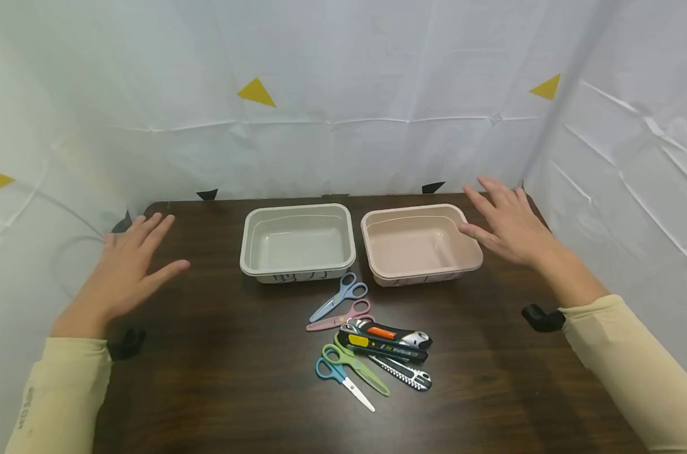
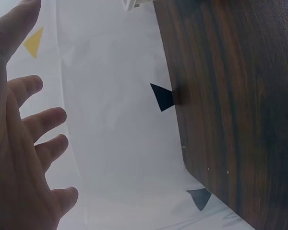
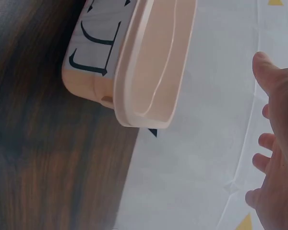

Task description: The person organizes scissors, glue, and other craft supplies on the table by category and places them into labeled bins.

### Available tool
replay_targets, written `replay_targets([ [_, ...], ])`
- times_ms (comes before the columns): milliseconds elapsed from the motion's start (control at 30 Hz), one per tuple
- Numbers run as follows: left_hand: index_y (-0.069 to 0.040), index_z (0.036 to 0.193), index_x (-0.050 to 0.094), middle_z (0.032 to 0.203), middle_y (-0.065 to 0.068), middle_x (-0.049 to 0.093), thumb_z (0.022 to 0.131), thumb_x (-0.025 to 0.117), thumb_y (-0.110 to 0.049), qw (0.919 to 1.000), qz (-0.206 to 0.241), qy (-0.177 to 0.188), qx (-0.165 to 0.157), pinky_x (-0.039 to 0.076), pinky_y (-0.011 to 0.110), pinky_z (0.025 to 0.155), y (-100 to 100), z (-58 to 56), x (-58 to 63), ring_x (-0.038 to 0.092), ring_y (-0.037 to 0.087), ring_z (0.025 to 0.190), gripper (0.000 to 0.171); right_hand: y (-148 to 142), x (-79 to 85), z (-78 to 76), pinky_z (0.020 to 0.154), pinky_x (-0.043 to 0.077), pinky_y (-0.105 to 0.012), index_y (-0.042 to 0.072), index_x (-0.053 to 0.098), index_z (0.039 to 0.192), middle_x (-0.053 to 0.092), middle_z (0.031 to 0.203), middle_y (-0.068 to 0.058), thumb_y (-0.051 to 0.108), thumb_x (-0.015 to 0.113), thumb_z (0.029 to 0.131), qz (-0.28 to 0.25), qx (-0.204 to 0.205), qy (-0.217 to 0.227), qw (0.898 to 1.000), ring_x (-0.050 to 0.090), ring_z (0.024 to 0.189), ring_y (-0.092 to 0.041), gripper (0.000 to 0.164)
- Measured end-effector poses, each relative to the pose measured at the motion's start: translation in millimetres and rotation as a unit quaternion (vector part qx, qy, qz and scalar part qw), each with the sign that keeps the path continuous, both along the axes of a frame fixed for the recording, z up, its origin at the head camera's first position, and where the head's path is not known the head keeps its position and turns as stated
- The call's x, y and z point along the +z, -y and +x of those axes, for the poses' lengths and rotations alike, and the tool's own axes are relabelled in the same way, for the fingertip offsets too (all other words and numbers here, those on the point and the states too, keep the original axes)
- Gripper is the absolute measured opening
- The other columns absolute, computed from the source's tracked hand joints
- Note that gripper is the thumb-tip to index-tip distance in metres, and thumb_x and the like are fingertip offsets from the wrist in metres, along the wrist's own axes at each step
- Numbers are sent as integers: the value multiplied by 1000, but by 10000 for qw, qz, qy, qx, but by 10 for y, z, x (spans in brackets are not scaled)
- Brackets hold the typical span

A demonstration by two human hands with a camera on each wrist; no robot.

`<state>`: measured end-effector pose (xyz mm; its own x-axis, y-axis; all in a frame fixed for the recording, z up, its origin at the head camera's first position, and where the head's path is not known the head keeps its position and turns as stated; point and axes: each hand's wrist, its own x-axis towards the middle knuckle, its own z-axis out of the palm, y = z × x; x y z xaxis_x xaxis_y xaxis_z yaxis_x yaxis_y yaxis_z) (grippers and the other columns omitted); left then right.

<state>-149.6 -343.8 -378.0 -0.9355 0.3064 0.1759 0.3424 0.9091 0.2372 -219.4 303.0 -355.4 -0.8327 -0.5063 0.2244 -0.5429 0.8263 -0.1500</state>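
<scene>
My left hand (image 1: 129,268) hovers at the left with its fingers spread and nothing in it; its palm side fills the edge of the left wrist view. The right hand (image 1: 513,226), likewise spread and holding nothing, is nearest the pink basin (image 1: 428,275). On the table lies a heap: light-blue scissors (image 1: 338,299), pink scissors (image 1: 328,323), green scissors (image 1: 359,366) and teal scissors (image 1: 338,373). Overlapping them are a utility knife with an orange slider (image 1: 381,332), one with a yellow slider (image 1: 383,346) and a silver-and-black one (image 1: 406,373), partly covered.
A grey-white basin (image 1: 298,273) stands left of the pink one, both labelled on the front. White sheeting (image 1: 343,157) with yellow triangles encloses the dark wooden table (image 1: 224,378) at the back and sides. Black straps (image 1: 542,317) show by the wrists.
</scene>
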Motion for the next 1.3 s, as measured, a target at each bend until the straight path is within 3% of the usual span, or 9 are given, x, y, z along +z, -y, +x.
replay_targets([
  [700, -23, 159, 15, 160, 15, 23, 92, 64, -49, 9998, 165, 123, -29, -1, 73, 105, -59, 49, -80, 12, 38, 147, 87, 95, -37, 120, 108, 11, -69, 2, 36, 151, 28, 152, -27, 38, 66, 93, 8, 195, -74, 9998, 24, 140, -45, 74],
  [1000, -23, 159, 16, 159, 16, 24, 91, 65, -47, 9987, 393, 290, -157, 4, 74, 105, -207, 41, -133, 14, 40, 146, 87, 244, -95, 237, 109, 18, -64, 4, 39, 149, 33, 151, -25, 38, 68, 92, -25, 190, -223, 9996, 28, 138, -45, 72],
  [1300, -26, 159, 14, 161, 11, 20, 93, 63, -50, 9950, 599, 761, -233, 10, 72, 107, -390, -33, -367, 16, 39, 146, 86, 449, -186, 496, 105, 30, -56, 5, 47, 144, 46, 142, -21, 33, 72, 89, -458, 322, -579, 9967, 43, 128, -43, 67],
])
